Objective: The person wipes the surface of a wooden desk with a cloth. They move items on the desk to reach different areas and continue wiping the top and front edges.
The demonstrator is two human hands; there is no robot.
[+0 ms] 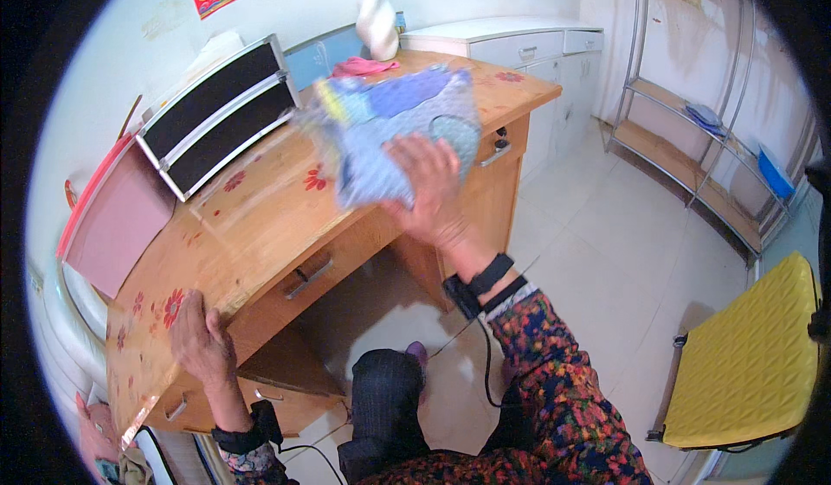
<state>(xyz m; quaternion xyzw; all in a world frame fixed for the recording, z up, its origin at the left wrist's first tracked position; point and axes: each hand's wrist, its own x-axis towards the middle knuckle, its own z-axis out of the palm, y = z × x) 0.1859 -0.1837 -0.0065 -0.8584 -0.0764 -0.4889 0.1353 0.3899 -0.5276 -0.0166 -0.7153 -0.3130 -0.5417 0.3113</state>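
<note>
A bundled cloth in pale blue, purple and yellow is in my right hand, its outline blurred. My fingers lie over its near side, and the cloth hides part of the desk behind it. Whether it touches the wooden desk top I cannot tell. At the desk's front left edge rests my left hand, holding nothing, its thumb apart from the fingers. Red flower prints decorate the desk surface. Both wrists wear black straps with cables.
A black case with silver trim, a pink panel, a pink cloth and a white twisted vase stand along the desk's back. A yellow quilted suitcase and a metal shelf rack are at right.
</note>
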